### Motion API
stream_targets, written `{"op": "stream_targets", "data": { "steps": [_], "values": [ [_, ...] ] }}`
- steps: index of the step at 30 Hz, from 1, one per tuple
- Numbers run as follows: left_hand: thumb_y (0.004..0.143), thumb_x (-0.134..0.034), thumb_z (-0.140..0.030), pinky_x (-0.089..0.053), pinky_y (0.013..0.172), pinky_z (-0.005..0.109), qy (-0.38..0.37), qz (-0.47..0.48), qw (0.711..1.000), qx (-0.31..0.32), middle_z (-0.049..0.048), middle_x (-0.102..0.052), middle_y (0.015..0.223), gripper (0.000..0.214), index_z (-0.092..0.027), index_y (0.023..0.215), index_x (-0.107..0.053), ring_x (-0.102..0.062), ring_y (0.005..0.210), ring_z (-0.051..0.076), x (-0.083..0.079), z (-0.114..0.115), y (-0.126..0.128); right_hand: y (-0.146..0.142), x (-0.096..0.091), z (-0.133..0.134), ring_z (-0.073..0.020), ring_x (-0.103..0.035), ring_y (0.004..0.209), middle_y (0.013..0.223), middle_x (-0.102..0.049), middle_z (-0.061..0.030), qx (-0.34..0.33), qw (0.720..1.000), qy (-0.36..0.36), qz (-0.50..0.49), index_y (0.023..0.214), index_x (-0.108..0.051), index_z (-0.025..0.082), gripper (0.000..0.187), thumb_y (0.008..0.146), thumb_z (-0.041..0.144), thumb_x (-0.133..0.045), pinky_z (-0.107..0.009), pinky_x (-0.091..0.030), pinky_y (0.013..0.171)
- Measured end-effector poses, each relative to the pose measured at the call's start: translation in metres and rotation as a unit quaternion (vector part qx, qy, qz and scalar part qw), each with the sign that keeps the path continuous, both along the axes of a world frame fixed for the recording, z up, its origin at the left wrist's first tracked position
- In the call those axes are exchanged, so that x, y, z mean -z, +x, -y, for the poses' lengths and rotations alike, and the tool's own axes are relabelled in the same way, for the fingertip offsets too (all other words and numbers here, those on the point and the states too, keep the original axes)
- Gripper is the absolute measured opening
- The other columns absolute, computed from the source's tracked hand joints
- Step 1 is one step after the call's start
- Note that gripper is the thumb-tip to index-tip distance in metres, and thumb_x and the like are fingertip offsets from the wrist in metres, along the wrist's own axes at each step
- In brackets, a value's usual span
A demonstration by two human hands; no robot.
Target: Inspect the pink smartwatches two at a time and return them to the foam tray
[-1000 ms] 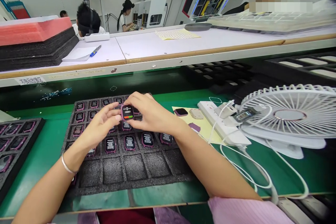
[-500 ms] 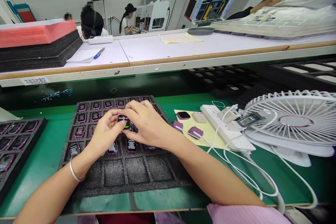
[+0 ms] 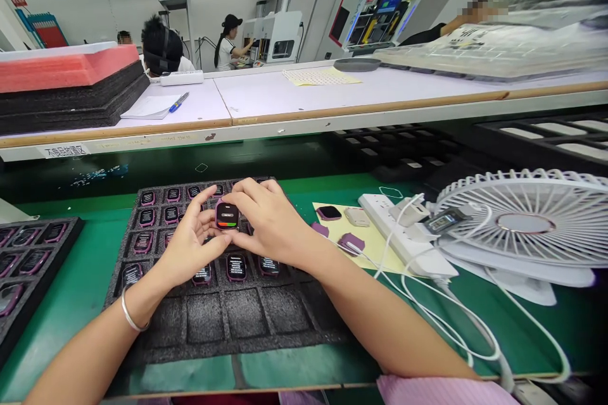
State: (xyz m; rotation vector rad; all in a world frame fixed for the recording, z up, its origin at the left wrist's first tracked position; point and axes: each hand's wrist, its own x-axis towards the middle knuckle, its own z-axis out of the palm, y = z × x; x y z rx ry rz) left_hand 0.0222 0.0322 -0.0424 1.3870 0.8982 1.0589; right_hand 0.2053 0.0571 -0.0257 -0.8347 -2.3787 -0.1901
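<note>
A purple-cased smartwatch without a strap (image 3: 227, 215) is held above the foam tray, its lit screen towards me with a red and green bar at the bottom. My right hand (image 3: 266, 221) grips it by its right side, fingers at the top and thumb below. On the other side, my left hand (image 3: 192, 242) has thumb and index finger spread apart; its other fingers reach the watch's left edge, and whether they bear weight is unclear. Below lies the black foam tray (image 3: 205, 316), with similar watches in its back rows and bare front pockets. My hands hide part of it.
Another tray of watches (image 3: 71, 247) is at left. To the right are a power strip (image 3: 403, 237), white cables, a yellow sheet (image 3: 380, 253) with watch cases, and a white fan (image 3: 522, 221). A shelf edge (image 3: 285, 115) crosses behind; people sit beyond.
My left thumb has come off the watch screen and the left index finger has lifted and spread. The screen now shows a red and green bar.
</note>
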Motion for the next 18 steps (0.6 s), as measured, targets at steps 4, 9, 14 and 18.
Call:
{"op": "stream_targets", "data": {
  "steps": [4, 9, 14, 18],
  "values": [
    [0.075, -0.075, -0.023, -0.05, 0.094, 0.032, 0.019, 0.027, 0.999, 0.012, 0.0056, -0.067, 0.111, 0.072, -0.026, 0.138, -0.04, -0.065, 0.102, 0.018, 0.0013, -0.0037, -0.0022, 0.0016, -0.0026, -0.0001, -0.0299, -0.058, 0.103, 0.112, -0.062, -0.0147, -0.02, 0.999, -0.029, -0.04, 0.117, -0.053, 0.017, 0.035, 0.085, 0.02, -0.066, -0.039, -0.038, 0.08],
    [0.072, -0.08, -0.02, -0.053, 0.094, 0.032, -0.014, 0.075, 0.997, 0.013, 0.0086, -0.07, 0.113, 0.064, -0.021, 0.127, -0.048, -0.067, 0.107, 0.021, -0.0027, -0.0065, -0.0053, 0.0042, -0.0053, -0.0008, -0.0288, -0.058, 0.108, 0.122, -0.06, -0.0149, -0.08, 0.986, -0.108, -0.099, 0.127, -0.048, 0.019, 0.045, 0.086, 0.018, -0.064, -0.043, -0.044, 0.086],
    [0.071, -0.081, -0.02, -0.054, 0.093, 0.033, -0.009, 0.076, 0.997, -0.008, 0.0092, -0.071, 0.115, 0.061, -0.021, 0.124, -0.05, -0.069, 0.107, 0.023, -0.0078, -0.0031, -0.0056, 0.0061, -0.0045, -0.0046, -0.021, -0.061, 0.097, 0.122, -0.058, -0.0104, -0.188, 0.914, -0.268, -0.241, 0.132, -0.044, 0.023, 0.05, 0.085, 0.017, -0.06, -0.041, -0.05, 0.091],
    [0.075, -0.076, -0.017, -0.055, 0.09, 0.031, 0.033, 0.043, 0.998, -0.031, 0.0083, -0.071, 0.113, 0.056, -0.022, 0.124, -0.049, -0.071, 0.1, 0.02, -0.0081, 0.0023, -0.0031, 0.0008, -0.0005, -0.0037, -0.0198, -0.06, 0.096, 0.111, -0.06, -0.0078, -0.175, 0.885, -0.308, -0.302, 0.126, -0.048, 0.022, 0.045, 0.084, 0.018, -0.063, -0.038, -0.051, 0.09]
  ]
}}
